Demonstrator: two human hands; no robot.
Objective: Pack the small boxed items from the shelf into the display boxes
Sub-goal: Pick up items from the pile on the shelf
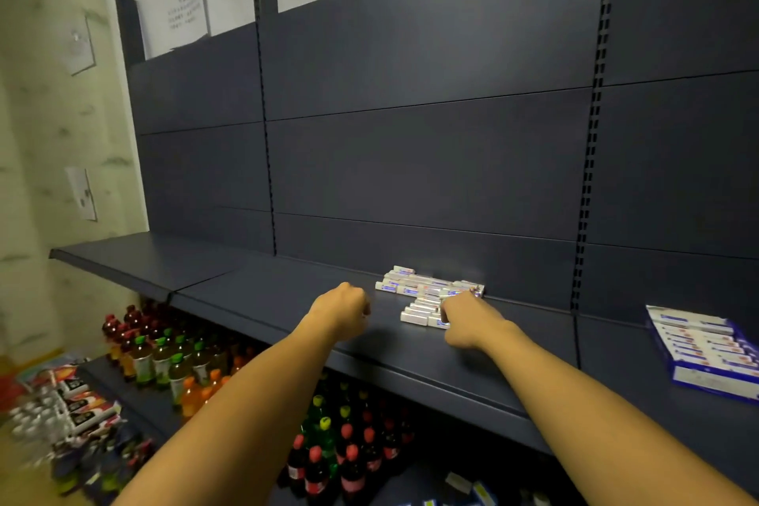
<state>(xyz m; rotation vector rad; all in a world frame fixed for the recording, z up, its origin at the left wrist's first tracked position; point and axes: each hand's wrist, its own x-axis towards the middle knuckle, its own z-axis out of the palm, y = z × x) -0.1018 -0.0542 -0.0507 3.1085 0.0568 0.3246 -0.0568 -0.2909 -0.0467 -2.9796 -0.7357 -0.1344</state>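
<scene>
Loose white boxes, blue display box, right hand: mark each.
Loose pile of small white boxes (415, 287), head view, back row.
Blue cardboard display box (712, 381), head view, front wall.
Right hand (466, 320), head view, knuckles.

Loose small boxes (427, 296) lie mid-shelf (254, 300), the filled display box (702, 349) well right of them.

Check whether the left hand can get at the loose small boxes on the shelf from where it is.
Probably yes: the left hand sits on the shelf just left of the small boxes, with only bare shelf between; the right hand covers only their right side.
</scene>
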